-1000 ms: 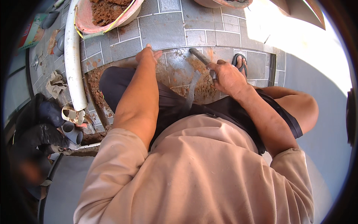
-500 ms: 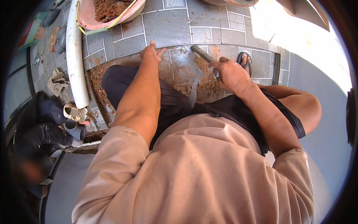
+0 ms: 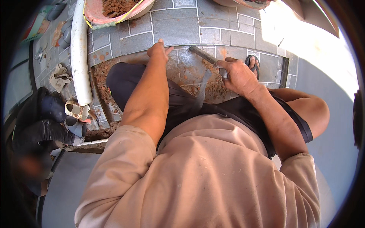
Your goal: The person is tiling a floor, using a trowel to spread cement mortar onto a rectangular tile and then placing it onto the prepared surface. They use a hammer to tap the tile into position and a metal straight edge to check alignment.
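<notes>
My left hand (image 3: 159, 51) rests with fingers apart at the raised edge of a grey tile (image 3: 175, 32), near the top centre. My right hand (image 3: 237, 76) grips a grey metal bar tool (image 3: 205, 55), held at a slant with its far end at that same tile edge, to the right of my left fingers. Below the edge lies a lower tiled strip (image 3: 262, 68) smeared with reddish soil (image 3: 106, 76). My legs in dark shorts lie across the strip, hiding part of it.
A pink bucket (image 3: 93, 17) of soil and another tub (image 3: 243, 3) stand at the top. A white pipe (image 3: 81, 57), crumpled cloth (image 3: 61, 76) and grey pipe fittings (image 3: 76, 127) lie left. A co-worker in dark clothing (image 3: 45, 125) crouches at left. A sunlit pale floor (image 3: 311, 41) is right.
The tool's far end has shifted left along the tile edge, closer to my left hand, which has edged slightly forward. The whole scene has slid a little rightward in the view.
</notes>
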`<act>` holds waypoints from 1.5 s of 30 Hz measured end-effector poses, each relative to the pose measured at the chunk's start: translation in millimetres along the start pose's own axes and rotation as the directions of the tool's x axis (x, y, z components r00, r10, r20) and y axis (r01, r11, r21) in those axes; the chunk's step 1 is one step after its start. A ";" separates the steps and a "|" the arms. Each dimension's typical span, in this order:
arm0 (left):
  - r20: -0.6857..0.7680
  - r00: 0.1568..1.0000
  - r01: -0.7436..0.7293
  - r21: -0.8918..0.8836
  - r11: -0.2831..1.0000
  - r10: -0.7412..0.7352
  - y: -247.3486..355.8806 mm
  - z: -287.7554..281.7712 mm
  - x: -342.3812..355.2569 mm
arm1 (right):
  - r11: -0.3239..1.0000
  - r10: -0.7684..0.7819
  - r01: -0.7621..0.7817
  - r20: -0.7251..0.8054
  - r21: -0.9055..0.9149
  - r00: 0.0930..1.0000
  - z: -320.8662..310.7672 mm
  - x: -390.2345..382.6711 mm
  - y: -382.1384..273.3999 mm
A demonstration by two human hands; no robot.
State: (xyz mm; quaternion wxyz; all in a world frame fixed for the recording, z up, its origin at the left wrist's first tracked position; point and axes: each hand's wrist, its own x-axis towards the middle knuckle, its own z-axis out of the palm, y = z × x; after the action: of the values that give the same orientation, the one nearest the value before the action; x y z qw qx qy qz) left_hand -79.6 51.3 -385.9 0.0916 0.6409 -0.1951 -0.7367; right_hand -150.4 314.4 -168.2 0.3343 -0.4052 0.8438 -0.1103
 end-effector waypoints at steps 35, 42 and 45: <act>0.003 1.000 -0.017 -0.047 0.999 0.017 -7.9 -1.3 15.8 | 0.923 0.259 -0.242 0.018 -0.299 0.966 -10.7 -14.9 7.4; 0.006 1.000 -0.021 -0.049 0.999 0.021 -8.2 -0.3 9.8 | 0.960 0.277 -0.273 0.074 -0.058 0.958 -26.6 -14.5 17.3; -0.001 0.999 -0.040 -0.041 0.998 0.040 -8.7 0.3 9.5 | 0.963 0.269 -0.268 -0.016 0.041 0.963 -14.5 -19.5 20.6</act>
State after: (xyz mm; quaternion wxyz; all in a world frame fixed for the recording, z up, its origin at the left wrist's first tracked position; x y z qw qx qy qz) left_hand -80.4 55.5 -398.0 0.1192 0.6352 -0.1926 -0.7384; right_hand -163.7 341.2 -157.4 0.3446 -0.2795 0.8922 -0.0845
